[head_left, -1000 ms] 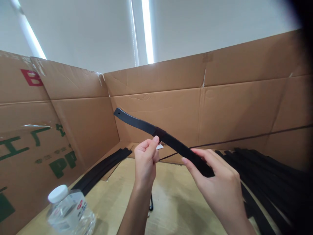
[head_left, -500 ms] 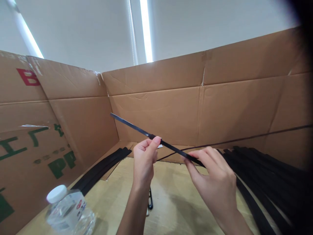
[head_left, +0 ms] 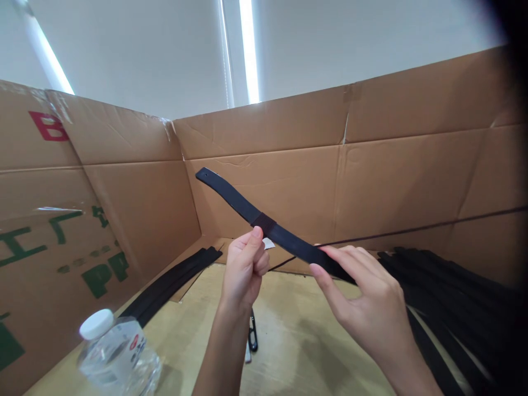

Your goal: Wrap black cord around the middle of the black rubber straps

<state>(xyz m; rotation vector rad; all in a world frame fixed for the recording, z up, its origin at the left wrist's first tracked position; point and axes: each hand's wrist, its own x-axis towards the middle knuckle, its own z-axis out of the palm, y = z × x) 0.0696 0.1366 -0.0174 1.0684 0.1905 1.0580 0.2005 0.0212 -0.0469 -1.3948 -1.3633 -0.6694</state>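
A flat black strip (head_left: 235, 199) slants across the middle of the head view, its upper-left end rounded and pierced by a small hole. Around its middle sits a dark cord wrapping (head_left: 264, 221). My left hand (head_left: 243, 264) is closed, its thumb and fingers pinching the strip at the wrapping's lower edge. Farther down the strip, my right hand (head_left: 367, 291) grips it between thumb and fingers; the lower-right end is hidden there. A thin dark cord (head_left: 424, 226) runs in from the right edge, passes at the strip and shows again below it beside my left hand.
Cardboard walls (head_left: 268, 181) enclose the wooden table (head_left: 297, 341) at the back and left. Several black strips (head_left: 449, 297) lie at right, more strips (head_left: 173, 280) at left. A plastic bottle (head_left: 115, 357) stands front left. A black-handled tool (head_left: 253, 335) lies partly behind my left forearm.
The strip has turned about its length, so its broad face now shows instead of its thin edge. Its far end appears higher. Both hands keep their hold.
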